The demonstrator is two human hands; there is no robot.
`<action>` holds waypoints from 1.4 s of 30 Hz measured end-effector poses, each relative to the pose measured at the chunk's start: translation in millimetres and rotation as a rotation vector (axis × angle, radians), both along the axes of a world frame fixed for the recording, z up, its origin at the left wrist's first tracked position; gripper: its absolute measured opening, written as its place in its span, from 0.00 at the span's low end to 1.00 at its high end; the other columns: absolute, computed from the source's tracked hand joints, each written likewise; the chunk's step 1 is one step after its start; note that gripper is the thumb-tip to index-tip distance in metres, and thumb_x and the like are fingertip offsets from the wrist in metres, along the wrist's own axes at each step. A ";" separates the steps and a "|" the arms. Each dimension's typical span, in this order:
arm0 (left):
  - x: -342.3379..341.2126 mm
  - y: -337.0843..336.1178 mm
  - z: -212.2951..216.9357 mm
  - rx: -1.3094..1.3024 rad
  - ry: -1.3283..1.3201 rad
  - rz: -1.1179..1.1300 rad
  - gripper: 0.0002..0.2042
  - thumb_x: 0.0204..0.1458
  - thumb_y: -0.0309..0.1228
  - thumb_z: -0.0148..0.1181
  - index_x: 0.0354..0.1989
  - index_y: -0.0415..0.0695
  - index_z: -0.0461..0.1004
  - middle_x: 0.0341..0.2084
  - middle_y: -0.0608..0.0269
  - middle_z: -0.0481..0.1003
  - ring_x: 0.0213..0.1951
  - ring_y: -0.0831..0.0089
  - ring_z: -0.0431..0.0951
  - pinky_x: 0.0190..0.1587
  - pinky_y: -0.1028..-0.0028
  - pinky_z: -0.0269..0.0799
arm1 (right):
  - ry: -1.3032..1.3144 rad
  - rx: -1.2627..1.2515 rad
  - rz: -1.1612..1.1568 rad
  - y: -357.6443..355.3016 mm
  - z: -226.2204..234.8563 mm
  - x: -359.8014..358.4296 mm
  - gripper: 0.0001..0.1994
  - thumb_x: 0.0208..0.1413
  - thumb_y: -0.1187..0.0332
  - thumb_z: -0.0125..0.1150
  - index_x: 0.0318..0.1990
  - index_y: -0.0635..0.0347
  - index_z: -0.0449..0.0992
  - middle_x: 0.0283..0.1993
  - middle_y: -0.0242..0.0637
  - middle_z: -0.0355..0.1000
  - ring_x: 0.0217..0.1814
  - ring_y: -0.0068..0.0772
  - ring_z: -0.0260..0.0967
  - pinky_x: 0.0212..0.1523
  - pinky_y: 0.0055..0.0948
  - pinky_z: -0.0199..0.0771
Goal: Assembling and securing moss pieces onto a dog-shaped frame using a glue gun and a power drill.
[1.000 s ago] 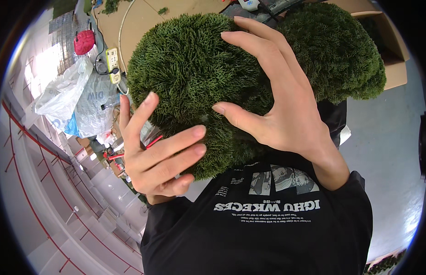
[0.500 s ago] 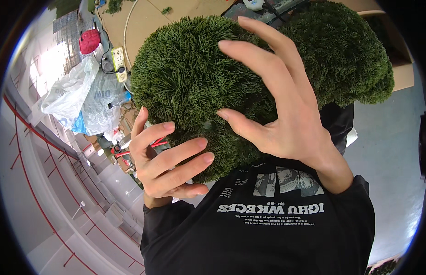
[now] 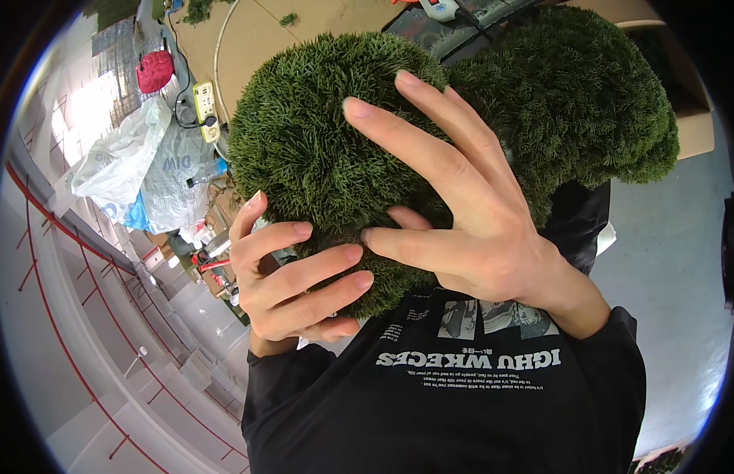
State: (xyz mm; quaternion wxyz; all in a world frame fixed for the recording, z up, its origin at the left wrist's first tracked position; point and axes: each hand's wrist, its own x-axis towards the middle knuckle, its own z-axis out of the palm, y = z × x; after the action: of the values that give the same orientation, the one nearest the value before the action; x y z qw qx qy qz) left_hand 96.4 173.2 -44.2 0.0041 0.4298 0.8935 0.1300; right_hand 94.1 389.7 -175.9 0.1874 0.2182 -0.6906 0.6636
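A dense green clump of artificial foliage is in front of my chest, with a smaller lower clump below it. My left hand cups the lower left side, its fingers curled over the greenery. On the right, my right hand has its thumb and bent index finger pressed into the gap between the clumps, seemingly pinching foliage. Its other fingers stretch across the upper clump. What lies between thumb and index finger is mostly hidden. A further foliage clump adjoins on the right.
A brown work surface lies beyond, with a white cable across it. At left are a power strip, a red pouch and plastic bags. A cardboard box stands at far right.
My right hand has moved down and left, its index finger now bent toward the thumb in the foliage. The upper clump has shifted down slightly. My left hand has hardly moved.
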 end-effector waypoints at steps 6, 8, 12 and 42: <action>1.2 -4.3 -0.5 0.052 0.003 0.050 0.21 0.59 0.62 0.58 0.42 0.63 0.88 0.44 0.80 0.85 0.55 0.60 0.75 0.68 0.47 0.64 | 0.000 0.013 0.055 3.9 -8.5 10.4 0.10 0.44 0.70 0.67 0.36 0.48 0.88 0.72 0.58 0.67 0.78 0.70 0.56 0.72 0.70 0.58; -3.0 -2.2 -1.4 0.058 0.015 -0.034 0.24 0.60 0.63 0.55 0.45 0.61 0.87 0.46 0.79 0.85 0.57 0.56 0.74 0.68 0.47 0.62 | 0.014 0.041 0.086 6.4 -9.4 10.9 0.12 0.45 0.71 0.65 0.38 0.47 0.88 0.72 0.58 0.66 0.79 0.71 0.55 0.73 0.71 0.55; -6.9 14.0 7.0 -0.149 -0.047 -0.014 0.30 0.61 0.67 0.49 0.49 0.57 0.86 0.48 0.77 0.85 0.61 0.50 0.72 0.69 0.46 0.58 | 0.021 0.053 0.102 9.2 -12.2 10.1 0.13 0.45 0.70 0.64 0.39 0.46 0.88 0.72 0.58 0.66 0.79 0.72 0.54 0.74 0.71 0.53; -37.0 18.4 23.9 -0.251 -0.014 -0.201 0.34 0.60 0.70 0.46 0.39 0.54 0.88 0.46 0.72 0.85 0.61 0.46 0.74 0.65 0.39 0.64 | 0.078 0.116 0.005 4.9 -17.3 37.0 0.20 0.45 0.75 0.67 0.49 0.49 0.86 0.57 0.26 0.76 0.48 0.35 0.68 0.46 0.35 0.66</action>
State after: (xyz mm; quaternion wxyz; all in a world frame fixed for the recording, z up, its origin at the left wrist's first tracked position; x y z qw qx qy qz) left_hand 59.5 191.6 -20.3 0.0769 0.5124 0.8551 0.0191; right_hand 131.1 394.6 -193.2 0.1995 0.2559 -0.7197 0.6138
